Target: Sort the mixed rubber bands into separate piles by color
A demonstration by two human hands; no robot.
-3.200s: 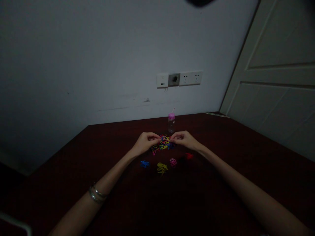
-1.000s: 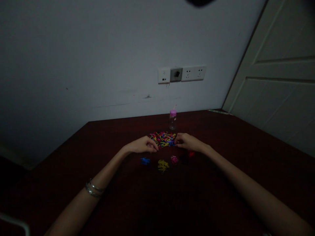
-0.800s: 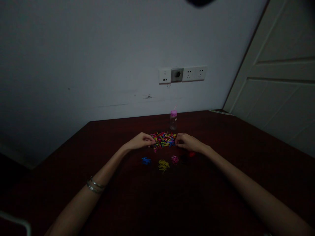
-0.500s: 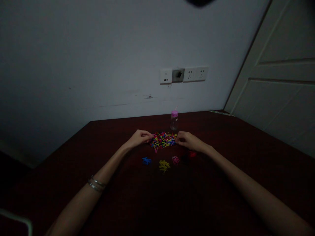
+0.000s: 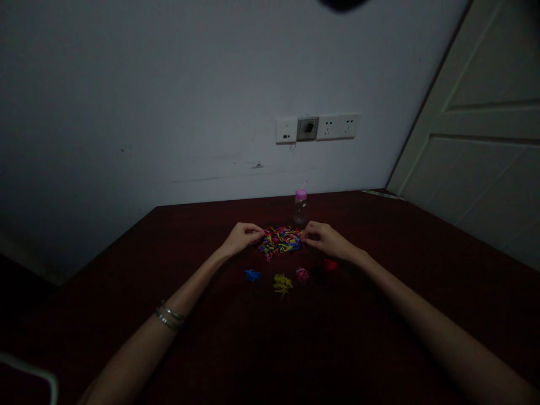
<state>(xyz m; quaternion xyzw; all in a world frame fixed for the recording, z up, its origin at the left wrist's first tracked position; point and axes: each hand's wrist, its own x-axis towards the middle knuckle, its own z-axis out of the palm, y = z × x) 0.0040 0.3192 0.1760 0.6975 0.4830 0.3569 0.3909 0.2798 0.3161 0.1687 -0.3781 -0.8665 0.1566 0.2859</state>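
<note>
A mixed pile of small coloured rubber bands [image 5: 280,241] lies on the dark red table. At its left edge is my left hand [image 5: 241,236], thumb and fingers pinched together against the bands. My right hand [image 5: 324,237] touches the pile's right edge, its fingers curled and closed. Whatever sits between the fingertips of either hand is too small and dark to make out. Nearer to me lie separate little heaps: blue bands [image 5: 252,275], yellow bands [image 5: 282,284], pink bands [image 5: 302,274] and red bands [image 5: 330,264], the red ones beneath my right wrist.
Behind the pile stands a clear bottle [image 5: 300,211] with a pink lid. The table [image 5: 202,219] meets a pale wall carrying sockets and a switch [image 5: 317,128]. A panelled door [image 5: 476,146] rises on the right. A flat strip [image 5: 382,194] lies at the back right.
The view has shifted slightly. Both hands stay at the pile's two edges, with only small finger movement; the red heap shows a little more clearly.
</note>
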